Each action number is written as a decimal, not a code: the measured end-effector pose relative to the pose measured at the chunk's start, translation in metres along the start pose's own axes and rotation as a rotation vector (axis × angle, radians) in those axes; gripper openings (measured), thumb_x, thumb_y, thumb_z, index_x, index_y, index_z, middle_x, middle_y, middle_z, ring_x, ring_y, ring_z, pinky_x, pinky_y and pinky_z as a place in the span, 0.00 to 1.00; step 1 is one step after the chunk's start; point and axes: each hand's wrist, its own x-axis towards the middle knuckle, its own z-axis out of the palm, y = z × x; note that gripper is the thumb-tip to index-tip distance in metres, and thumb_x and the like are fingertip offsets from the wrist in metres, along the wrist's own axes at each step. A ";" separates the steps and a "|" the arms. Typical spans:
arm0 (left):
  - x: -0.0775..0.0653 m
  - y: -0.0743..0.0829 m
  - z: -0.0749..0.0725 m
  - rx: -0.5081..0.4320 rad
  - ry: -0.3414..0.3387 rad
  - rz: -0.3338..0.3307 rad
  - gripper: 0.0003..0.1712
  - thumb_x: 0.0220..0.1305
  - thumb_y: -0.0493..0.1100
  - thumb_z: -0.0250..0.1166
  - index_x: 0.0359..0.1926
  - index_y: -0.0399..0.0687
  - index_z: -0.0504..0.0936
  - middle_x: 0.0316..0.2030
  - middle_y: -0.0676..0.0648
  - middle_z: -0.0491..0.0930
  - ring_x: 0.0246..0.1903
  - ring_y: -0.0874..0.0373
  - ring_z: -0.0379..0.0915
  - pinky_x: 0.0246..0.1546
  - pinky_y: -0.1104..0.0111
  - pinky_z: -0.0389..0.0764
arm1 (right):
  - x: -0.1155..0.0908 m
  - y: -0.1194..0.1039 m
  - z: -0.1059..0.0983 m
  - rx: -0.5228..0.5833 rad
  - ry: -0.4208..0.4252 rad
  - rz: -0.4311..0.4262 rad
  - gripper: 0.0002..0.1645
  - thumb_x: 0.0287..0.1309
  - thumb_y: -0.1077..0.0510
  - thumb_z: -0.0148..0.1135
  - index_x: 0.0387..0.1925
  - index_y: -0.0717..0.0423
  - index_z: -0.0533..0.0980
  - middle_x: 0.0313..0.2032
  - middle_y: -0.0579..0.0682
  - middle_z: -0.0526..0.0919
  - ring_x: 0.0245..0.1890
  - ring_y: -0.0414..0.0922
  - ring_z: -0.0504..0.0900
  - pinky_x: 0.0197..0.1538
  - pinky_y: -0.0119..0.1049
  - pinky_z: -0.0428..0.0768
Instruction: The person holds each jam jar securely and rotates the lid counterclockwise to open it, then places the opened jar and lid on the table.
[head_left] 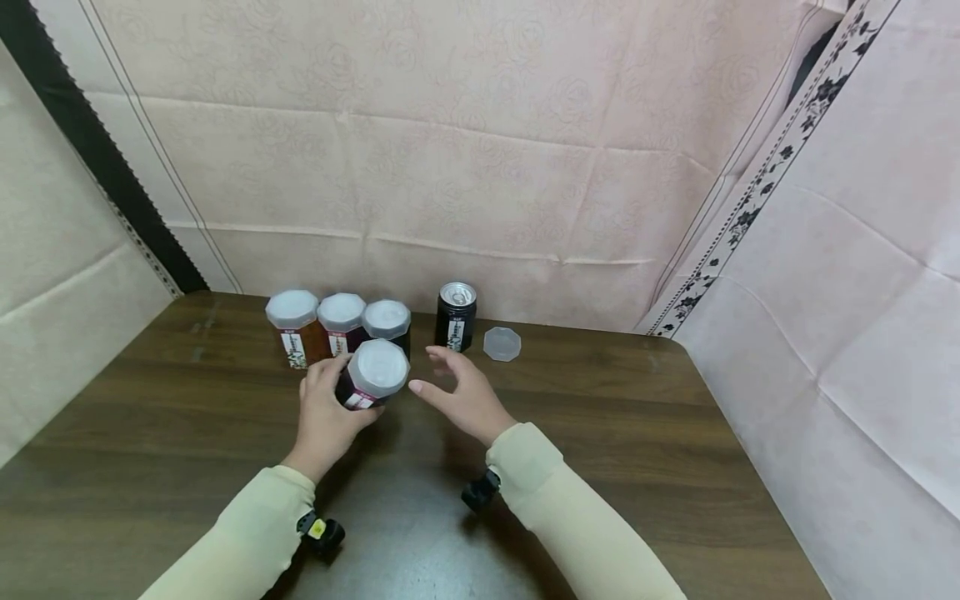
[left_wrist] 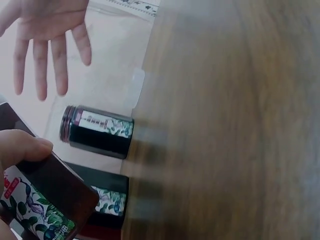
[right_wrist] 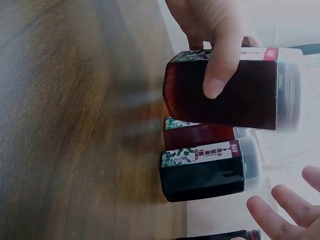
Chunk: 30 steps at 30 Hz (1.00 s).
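Note:
My left hand (head_left: 324,423) grips a dark red drink can (head_left: 378,367) capped with a frosted plastic lid, holding it tilted above the table. In the right wrist view, the left thumb presses along the side of this can (right_wrist: 250,95). My right hand (head_left: 471,402) hovers just right of the can, its fingers spread and holding nothing; the left wrist view shows its palm (left_wrist: 52,30). Behind the hands stands an uncapped dark can (head_left: 455,321) with a bare metal top. A loose frosted lid (head_left: 502,343) lies flat to the right of it.
Three capped cans stand in a row at the back left: an amber one (head_left: 294,321), a red one (head_left: 342,317) and a dark one (head_left: 387,319). The brown wooden table (head_left: 600,467) ends at a pale fabric backdrop (head_left: 465,167), with fabric on both sides too.

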 end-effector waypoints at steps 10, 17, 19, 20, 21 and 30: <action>-0.006 0.008 0.011 0.016 0.018 0.049 0.46 0.36 0.34 0.80 0.60 0.39 0.70 0.57 0.34 0.65 0.55 0.37 0.56 0.53 0.46 0.61 | -0.005 -0.002 -0.005 -0.037 -0.001 -0.052 0.40 0.60 0.39 0.61 0.69 0.47 0.63 0.64 0.49 0.70 0.62 0.49 0.71 0.61 0.51 0.71; -0.010 0.016 0.018 0.035 0.011 0.062 0.46 0.37 0.33 0.79 0.61 0.39 0.70 0.57 0.34 0.64 0.55 0.38 0.56 0.51 0.44 0.64 | -0.008 -0.004 -0.009 -0.066 0.002 -0.048 0.41 0.58 0.39 0.62 0.69 0.47 0.63 0.64 0.50 0.70 0.59 0.49 0.73 0.58 0.49 0.74; -0.011 0.018 0.021 0.036 0.014 0.070 0.46 0.37 0.33 0.79 0.61 0.39 0.71 0.57 0.35 0.65 0.55 0.38 0.57 0.50 0.44 0.65 | -0.008 -0.003 -0.009 -0.077 0.004 -0.052 0.42 0.58 0.38 0.63 0.70 0.48 0.63 0.64 0.51 0.70 0.58 0.51 0.73 0.58 0.50 0.74; -0.011 0.019 0.022 0.037 0.013 0.071 0.46 0.37 0.32 0.79 0.61 0.39 0.71 0.57 0.35 0.65 0.54 0.38 0.57 0.50 0.44 0.65 | -0.007 -0.002 -0.009 -0.080 0.005 -0.054 0.42 0.57 0.38 0.62 0.70 0.48 0.63 0.63 0.52 0.71 0.57 0.51 0.74 0.57 0.50 0.74; -0.011 0.020 0.022 0.037 0.012 0.074 0.46 0.36 0.32 0.79 0.61 0.39 0.71 0.57 0.35 0.65 0.55 0.38 0.57 0.50 0.44 0.65 | -0.007 -0.002 -0.009 -0.084 0.007 -0.056 0.43 0.57 0.38 0.62 0.69 0.49 0.63 0.62 0.52 0.71 0.57 0.52 0.74 0.56 0.50 0.75; -0.014 0.026 0.028 0.058 -0.008 0.081 0.45 0.38 0.32 0.79 0.61 0.39 0.71 0.57 0.35 0.65 0.55 0.38 0.57 0.50 0.42 0.67 | -0.010 -0.005 -0.010 -0.202 0.043 -0.058 0.44 0.54 0.34 0.63 0.69 0.44 0.63 0.56 0.46 0.74 0.45 0.44 0.75 0.43 0.40 0.77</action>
